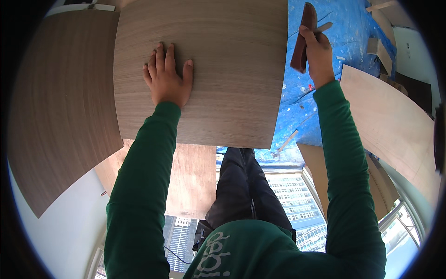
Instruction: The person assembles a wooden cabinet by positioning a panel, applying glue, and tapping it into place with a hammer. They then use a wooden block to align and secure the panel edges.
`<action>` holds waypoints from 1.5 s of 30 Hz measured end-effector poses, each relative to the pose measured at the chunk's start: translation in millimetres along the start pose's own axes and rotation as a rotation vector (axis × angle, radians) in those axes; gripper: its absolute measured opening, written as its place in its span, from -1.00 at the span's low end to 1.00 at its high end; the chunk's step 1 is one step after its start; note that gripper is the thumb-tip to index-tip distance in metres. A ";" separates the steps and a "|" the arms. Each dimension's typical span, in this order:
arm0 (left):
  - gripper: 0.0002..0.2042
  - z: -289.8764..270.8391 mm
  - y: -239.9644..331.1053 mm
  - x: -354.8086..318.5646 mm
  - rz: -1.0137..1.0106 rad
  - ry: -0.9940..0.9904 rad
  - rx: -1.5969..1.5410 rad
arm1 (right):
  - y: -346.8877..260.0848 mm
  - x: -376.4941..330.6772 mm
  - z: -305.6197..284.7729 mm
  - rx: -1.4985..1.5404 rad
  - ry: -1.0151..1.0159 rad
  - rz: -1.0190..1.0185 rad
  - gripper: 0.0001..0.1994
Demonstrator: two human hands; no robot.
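Note:
My left hand (168,80) lies flat on a brown wood-grain panel (223,93), fingers spread and thumb apart, holding nothing. Just beyond the panel's right edge, my right hand (320,56) is closed around a dark reddish-brown wooden hand plane (299,55). The plane is long and narrow, and a short pale piece sticks out from its right side. It looks held up off the panel, over the blue sheet; its underside is hidden.
A second wood-grain panel (69,102) stands to the left. Blue sheeting (346,28), specked with debris, covers the floor at right. A pale curved-looking board (381,116) and a brown board (318,162) lie right. Bare plywood (193,176) shows below the panel, near my legs.

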State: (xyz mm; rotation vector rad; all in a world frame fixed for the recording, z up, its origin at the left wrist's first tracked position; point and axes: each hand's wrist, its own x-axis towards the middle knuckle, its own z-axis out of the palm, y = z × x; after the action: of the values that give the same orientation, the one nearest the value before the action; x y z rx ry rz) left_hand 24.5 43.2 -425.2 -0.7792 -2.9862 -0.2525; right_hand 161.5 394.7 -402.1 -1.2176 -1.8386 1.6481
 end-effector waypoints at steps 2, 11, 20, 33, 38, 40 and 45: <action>-0.32 0.1 0.0 -0.7 -0.001 -0.005 -0.002 | -9.1 38.8 20.6 -0.127 0.006 -0.089 -0.41; -0.33 -1.6 -0.2 -1.3 0.022 0.023 -0.048 | -43.3 129.4 62.2 -0.577 0.024 -0.330 -0.45; -0.33 3.8 -3.0 -1.8 0.050 0.062 -0.026 | -42.6 133.5 63.3 -0.556 0.001 -0.322 -0.44; -0.33 8.0 -4.9 -1.2 0.061 0.085 -0.034 | -31.0 63.2 54.8 -0.654 0.080 -0.338 -0.43; -0.34 8.6 -5.1 -1.9 0.070 0.092 -0.016 | -17.8 3.7 41.8 -0.695 0.083 -0.250 -0.41; -0.34 9.1 -4.6 -2.2 0.069 0.099 -0.017 | -10.5 -19.3 39.3 -0.755 0.099 -0.207 -0.37; -0.33 9.3 -4.0 -2.0 0.064 0.086 -0.011 | 4.4 -78.5 27.5 -0.715 0.056 -0.148 -0.35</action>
State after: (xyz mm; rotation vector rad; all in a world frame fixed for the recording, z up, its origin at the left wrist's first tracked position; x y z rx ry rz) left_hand 24.3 40.3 -435.2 -0.8403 -2.8767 -0.2920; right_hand 185.1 315.4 -392.6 -1.3130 -2.5091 0.8738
